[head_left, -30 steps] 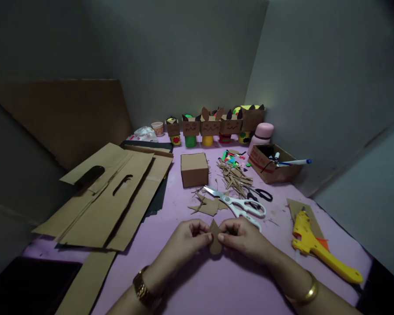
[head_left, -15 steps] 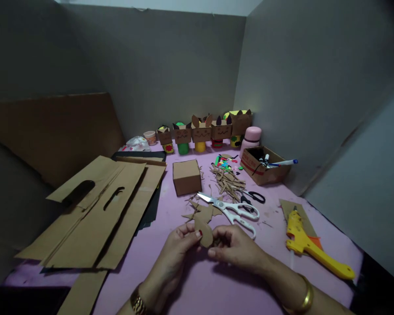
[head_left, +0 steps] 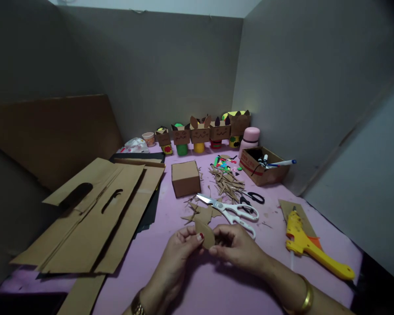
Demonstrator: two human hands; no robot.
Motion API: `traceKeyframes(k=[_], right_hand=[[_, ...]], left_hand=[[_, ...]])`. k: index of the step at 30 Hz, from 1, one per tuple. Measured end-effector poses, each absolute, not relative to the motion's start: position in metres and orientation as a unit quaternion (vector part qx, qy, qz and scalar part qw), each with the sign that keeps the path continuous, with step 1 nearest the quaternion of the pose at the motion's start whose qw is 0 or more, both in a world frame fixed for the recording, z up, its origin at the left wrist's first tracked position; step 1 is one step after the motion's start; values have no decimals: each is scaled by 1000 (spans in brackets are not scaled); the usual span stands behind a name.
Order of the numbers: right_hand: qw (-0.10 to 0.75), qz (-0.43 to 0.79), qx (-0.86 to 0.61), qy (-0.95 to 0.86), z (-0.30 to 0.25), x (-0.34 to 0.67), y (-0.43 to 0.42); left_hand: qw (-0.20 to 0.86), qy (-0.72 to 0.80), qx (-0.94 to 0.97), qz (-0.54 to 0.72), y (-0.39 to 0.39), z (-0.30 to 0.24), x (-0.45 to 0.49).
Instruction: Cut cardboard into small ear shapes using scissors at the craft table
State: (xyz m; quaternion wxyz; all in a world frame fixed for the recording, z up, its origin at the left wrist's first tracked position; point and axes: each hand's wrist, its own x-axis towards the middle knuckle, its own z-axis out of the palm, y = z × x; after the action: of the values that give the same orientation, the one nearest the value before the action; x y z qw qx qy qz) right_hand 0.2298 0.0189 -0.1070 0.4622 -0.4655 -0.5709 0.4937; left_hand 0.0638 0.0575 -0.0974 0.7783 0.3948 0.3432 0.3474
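A small leaf-shaped cardboard piece [head_left: 205, 235], pointed at its far end, is between my hands above the near part of the table. My left hand [head_left: 180, 253] pinches its left edge, thumb on top. At its right edge, my right hand [head_left: 238, 247] has thumb and curled fingers closed on the rim. Just beyond lie cardboard offcuts [head_left: 200, 213] and white-handled scissors [head_left: 231, 211], blades partly apart. Farther back stands a closed cardboard box [head_left: 185, 178].
Flat cardboard sheets [head_left: 95, 223] cover the left side. On the right are a yellow glue gun [head_left: 305, 247] and an open carton [head_left: 262, 170] with pens. Cardboard strips [head_left: 228, 181] lie mid-table, near black-handled scissors [head_left: 256, 197]. Box-headed figures [head_left: 200, 133] and a pink bottle [head_left: 250, 136] line the back.
The cardboard piece has turned slightly in my fingers, its pointed end now showing clearly. Both hands stay in nearly the same place, and the view has shifted a little.
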Motion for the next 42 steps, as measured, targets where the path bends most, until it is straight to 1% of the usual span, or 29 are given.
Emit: traceKeyframes(k=[5,14,19,22,26,29,35,42], right_hand=[[478,474,-480,-562,-106,230,20],[459,576,-440,-514,-114,230,22],[454,557,-459,-522,-114,232,24],[453,496,-485,-560,-113,234,24],[436,387,-525,-620,-109,235,24],[400,339,-557,-645,-107,234,22],[338,277,-608,-663,-105,234,20],[304,275,-621,-668,-102,234,18]], left_hand=[[760,333,412,376,55,-100,66],[775,349,393,352,60,-100,64],[769,349,407,347,59,-99,64],[721,371,461,362,58,-96,63],[567,421,618,346,58,-94,59],[498,420,693,309,56,-96,58],[455,431,724,288,55,-101,59],[428,437,748,258,51,-96,58]])
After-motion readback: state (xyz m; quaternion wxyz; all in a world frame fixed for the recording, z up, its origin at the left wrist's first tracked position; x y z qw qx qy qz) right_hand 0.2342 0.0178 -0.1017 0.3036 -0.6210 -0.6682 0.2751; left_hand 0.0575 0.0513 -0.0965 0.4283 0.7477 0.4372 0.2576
